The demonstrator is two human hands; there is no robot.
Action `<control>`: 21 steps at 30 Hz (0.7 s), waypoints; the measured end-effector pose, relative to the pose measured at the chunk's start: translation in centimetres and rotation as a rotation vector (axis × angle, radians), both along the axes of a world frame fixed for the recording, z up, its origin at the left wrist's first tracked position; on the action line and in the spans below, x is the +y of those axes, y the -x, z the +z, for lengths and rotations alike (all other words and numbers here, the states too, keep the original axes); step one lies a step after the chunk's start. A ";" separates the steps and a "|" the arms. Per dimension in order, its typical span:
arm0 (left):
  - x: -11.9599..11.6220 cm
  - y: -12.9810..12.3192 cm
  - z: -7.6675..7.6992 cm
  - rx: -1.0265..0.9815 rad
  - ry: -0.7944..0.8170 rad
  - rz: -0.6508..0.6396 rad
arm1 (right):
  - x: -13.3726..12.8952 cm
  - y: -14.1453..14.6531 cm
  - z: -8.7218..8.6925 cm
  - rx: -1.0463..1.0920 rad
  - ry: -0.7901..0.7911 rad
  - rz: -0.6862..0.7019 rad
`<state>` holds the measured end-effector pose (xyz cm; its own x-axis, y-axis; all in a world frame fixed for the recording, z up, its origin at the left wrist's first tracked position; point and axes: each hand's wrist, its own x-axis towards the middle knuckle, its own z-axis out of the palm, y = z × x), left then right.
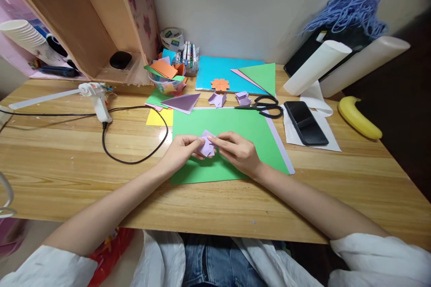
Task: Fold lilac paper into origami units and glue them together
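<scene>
Between my hands is a small folded purple paper piece (208, 144), held just above the large green paper sheet (232, 125). My left hand (184, 150) pinches its left side with the thumb on top. My right hand (237, 150) has its fingers closed at the piece's right side. Beyond the green sheet lie two similar purple paper pieces, one at the left (217, 99) and one at the right (243, 98), with an orange paper flower (220, 84) behind them. Black-handled scissors (262, 106) rest by the sheet's far edge.
A hot glue gun (97, 101) with its looping cable stands at left. Behind are a bowl of paper scraps (166, 84), markers (189, 56) and a tape roll (172, 38). At right are a phone (305, 123), a banana (358, 118) and white rolls (318, 66).
</scene>
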<state>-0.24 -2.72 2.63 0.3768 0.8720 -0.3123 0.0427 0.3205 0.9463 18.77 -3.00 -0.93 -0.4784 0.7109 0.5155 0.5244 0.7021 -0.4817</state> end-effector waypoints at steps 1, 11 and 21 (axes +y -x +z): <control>0.0 0.0 0.0 0.001 -0.001 -0.002 | 0.0 0.0 0.0 0.000 -0.005 0.001; 0.1 0.2 -0.8 0.137 -0.169 0.043 | -0.2 0.5 0.8 0.115 0.150 0.010; -0.8 0.1 -0.4 0.366 -0.420 -0.003 | 0.4 0.9 1.1 0.162 0.516 0.078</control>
<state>-0.36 -3.49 2.20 0.3115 0.9490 -0.0492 0.3932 -0.0816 0.9158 17.91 -2.65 0.12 -0.4829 0.8569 0.1804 0.3706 0.3866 -0.8445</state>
